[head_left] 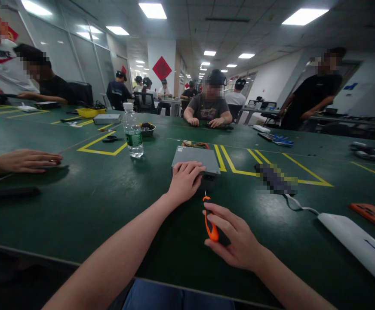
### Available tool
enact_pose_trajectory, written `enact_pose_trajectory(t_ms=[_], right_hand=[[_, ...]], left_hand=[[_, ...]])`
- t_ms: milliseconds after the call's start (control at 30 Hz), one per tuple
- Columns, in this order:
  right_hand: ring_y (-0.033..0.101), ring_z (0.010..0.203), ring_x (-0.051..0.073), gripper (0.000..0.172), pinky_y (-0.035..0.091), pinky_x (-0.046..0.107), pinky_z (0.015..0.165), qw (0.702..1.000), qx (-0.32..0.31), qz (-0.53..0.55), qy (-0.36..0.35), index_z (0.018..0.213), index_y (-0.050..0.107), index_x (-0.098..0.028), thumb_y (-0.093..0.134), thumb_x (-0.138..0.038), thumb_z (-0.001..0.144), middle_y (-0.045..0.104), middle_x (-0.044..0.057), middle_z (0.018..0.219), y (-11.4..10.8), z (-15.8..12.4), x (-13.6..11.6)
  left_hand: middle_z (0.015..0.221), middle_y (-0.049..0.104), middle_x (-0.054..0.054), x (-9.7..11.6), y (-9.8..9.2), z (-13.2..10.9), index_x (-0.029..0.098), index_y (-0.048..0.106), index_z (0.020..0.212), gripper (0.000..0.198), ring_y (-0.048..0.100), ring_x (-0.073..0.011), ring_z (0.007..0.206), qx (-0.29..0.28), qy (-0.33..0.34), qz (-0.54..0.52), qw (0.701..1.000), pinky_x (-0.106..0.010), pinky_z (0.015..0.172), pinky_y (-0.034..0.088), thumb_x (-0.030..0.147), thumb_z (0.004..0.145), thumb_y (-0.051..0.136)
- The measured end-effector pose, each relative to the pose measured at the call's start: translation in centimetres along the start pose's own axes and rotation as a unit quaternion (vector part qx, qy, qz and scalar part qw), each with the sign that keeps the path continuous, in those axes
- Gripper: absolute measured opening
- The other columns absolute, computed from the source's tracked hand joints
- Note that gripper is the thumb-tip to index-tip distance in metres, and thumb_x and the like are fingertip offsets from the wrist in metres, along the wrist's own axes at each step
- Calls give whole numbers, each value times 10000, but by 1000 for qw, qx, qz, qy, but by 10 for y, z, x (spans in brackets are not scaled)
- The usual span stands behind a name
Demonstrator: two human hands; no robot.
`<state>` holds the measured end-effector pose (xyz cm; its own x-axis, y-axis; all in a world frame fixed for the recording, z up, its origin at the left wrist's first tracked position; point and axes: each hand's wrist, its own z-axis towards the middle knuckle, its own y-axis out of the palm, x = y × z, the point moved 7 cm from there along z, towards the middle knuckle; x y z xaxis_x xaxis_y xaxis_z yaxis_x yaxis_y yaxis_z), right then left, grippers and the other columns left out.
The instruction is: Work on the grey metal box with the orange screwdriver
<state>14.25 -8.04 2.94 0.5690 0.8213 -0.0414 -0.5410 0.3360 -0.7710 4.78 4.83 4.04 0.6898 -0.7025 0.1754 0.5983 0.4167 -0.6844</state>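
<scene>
A grey metal box [195, 157] lies on the green table [93, 206] in front of me. My left hand [185, 181] rests on its near edge, fingers curled over the top. Just to the right and nearer to me, my right hand [232, 234] pinches the handle of an orange and black screwdriver [209, 218]. Its thin tip points away from me toward the box's near right corner. A bundle of coloured wires [195, 144] shows behind the box.
A water bottle [132, 131] stands left of the box. Another person's hand [26, 161] lies flat at far left. A white device [358, 243] with a cable and an orange item [373, 214] lie at right. Across the table a person [210, 105] sits; yellow tape lines mark the surface.
</scene>
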Motion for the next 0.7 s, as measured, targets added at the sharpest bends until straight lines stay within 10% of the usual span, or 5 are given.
enact_pose_trajectory(t_ms=[700], right_hand=[[540, 1111, 262, 359, 524, 378, 815, 999, -13, -39, -17, 1223, 455, -152, 452, -280, 888, 482, 201, 1258, -1, 3, -4]], left_hand=[[1210, 581, -4, 1, -1, 0, 266, 531, 1116, 250, 457, -180, 1171, 2, 1, 3, 1000, -379, 961, 261, 216, 888, 442]])
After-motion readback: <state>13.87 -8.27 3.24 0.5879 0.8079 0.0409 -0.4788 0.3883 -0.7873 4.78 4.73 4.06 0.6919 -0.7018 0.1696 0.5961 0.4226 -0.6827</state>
